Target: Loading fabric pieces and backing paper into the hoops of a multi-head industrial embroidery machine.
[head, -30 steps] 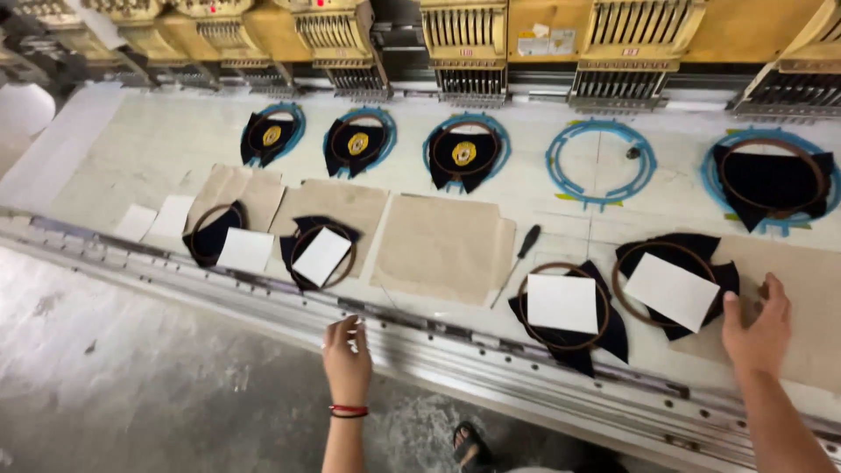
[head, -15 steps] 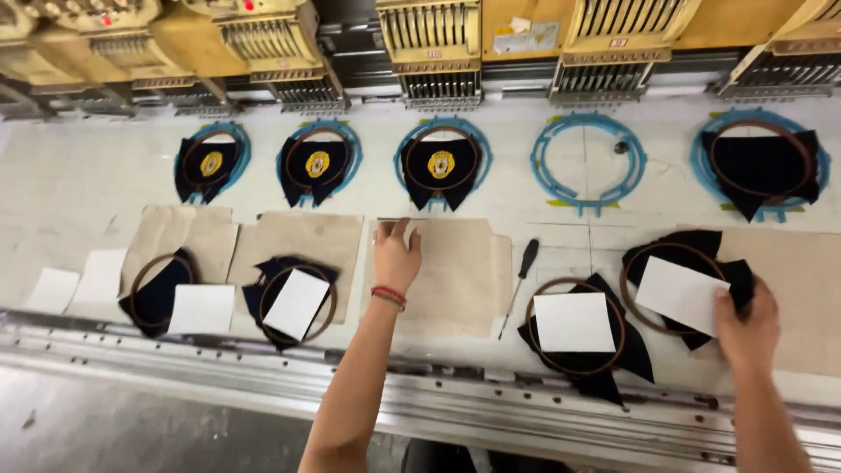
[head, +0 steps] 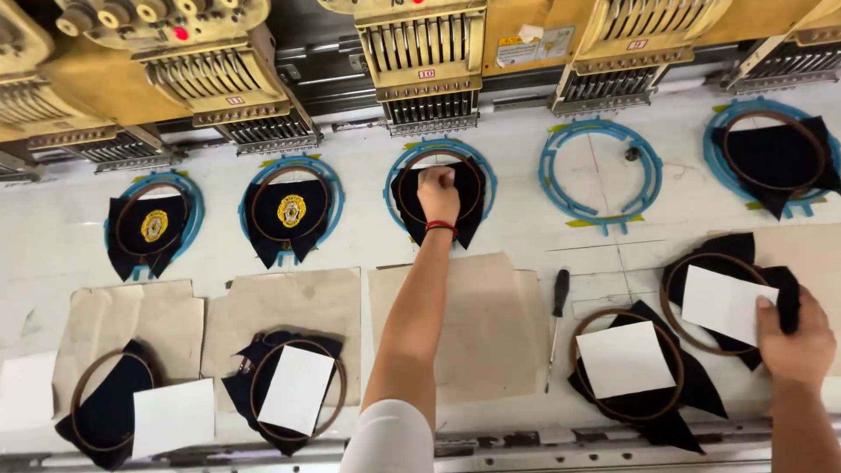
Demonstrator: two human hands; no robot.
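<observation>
Now my left hand (head: pixel 438 193) closes its fingers on the hooped dark fabric (head: pixel 442 194) under the machine; my right hand (head: pixel 793 337) grips another hooped piece (head: pixel 727 302). Lifting it free needs a firm, level pull, I judge.

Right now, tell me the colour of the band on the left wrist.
Red: the band sits on the left wrist, behind the left hand, in the head view.

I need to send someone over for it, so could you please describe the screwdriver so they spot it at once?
Start at the long white table below the yellow embroidery heads. Just right of the person's left arm lies the screwdriver, between a brown paper sheet and a hooped dark fabric. It is the only slim, black-handled tool there.
</observation>
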